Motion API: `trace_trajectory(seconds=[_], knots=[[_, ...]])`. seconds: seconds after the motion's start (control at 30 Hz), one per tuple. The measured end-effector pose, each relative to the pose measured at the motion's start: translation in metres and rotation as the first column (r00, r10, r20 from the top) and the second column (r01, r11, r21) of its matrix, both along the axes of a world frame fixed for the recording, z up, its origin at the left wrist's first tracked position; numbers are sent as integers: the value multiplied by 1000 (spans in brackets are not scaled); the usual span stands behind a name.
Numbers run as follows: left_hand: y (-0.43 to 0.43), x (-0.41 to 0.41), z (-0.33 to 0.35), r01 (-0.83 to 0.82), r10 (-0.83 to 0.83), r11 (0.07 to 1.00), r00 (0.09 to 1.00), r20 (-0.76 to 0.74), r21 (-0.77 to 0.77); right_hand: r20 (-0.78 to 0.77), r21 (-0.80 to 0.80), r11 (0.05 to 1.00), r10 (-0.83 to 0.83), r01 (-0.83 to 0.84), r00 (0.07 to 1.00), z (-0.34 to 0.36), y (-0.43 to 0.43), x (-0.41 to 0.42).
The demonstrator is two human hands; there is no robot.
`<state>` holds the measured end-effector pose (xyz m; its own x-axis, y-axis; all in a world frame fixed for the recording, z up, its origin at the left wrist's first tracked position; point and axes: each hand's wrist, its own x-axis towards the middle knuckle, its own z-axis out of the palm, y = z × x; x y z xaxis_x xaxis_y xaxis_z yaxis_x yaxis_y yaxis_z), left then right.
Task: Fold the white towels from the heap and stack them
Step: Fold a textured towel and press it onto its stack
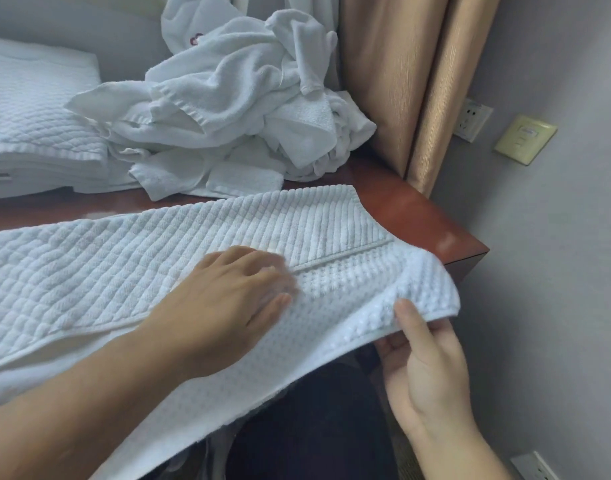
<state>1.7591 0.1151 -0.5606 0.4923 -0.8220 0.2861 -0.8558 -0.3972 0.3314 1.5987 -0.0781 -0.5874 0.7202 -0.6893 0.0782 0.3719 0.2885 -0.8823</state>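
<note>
White ribbed towel (106, 258) lies spread across the front of your reddish-brown polished wooden table (418, 216), w/ its near edge & right corner hanging off twd you.

Behind it, mid-table, sits a heap of crumpled white terry towels (234, 109). The lowest pieces are just beside the towel's far edge; can't tell if they touch. Far left is a stack of folded white quilted towels (30, 116), w/ the heap's loose ends lapping against it. A tan pleated curtain (401, 81) hangs at back right, and the heap leans on it. The grey wall (556, 271) at right carries a white socket (472, 119) & a beige switch plate (525, 138).

The towel's upper layer has raised diagonal ribs and the lower layer a bumpy waffle grid. A folded-over flap w/ a thin hem runs thru the middle. Your left hand (227, 306) lies flat at that hem, fingers straight & blurred, pressing and clasping nothing. Your right hand (425, 362) pinches the right front corner, thumb on top, fingers under, holding it up off the table edge.

Bare wood shows at the table's right corner & in a narrow strip btwn towel and heap. The wall is near the table's right side. Under the hanging edge it's dark; can't tell what's there.
</note>
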Motion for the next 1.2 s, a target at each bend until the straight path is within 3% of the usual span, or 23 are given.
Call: trace_trajectory(seconds=[0.3,0.5,0.67,0.8,0.93,1.03,1.13,1.2], knots=[[-2,-40,30,19,-16,999,997,-76,37,-2,89,993,-80,80,997,40,-2,42],[-2,-6,40,-223,236,972,941,-245,80,-29,-76,994,-82,80,996,56,-12,64],[-4,19,45,-274,284,958,949,-140,86,-89,-241,968,-100,76,991,61,-24,84],[-2,35,54,-264,265,964,964,-14,35,-165,-555,831,-163,46,973,53,-45,95],[-1,54,60,-179,173,984,959,224,8,-272,-888,459,-493,-19,827,48,-79,110],[-2,66,62,-105,80,993,931,356,49,-401,-893,394,-480,-216,780,59,-105,132],[-2,77,63,-86,31,988,922,385,127,-414,-905,296,-444,-306,794,69,-122,154],[-2,83,62,-78,12,983,931,365,167,-408,-889,369,-373,-270,833,73,-127,164]])
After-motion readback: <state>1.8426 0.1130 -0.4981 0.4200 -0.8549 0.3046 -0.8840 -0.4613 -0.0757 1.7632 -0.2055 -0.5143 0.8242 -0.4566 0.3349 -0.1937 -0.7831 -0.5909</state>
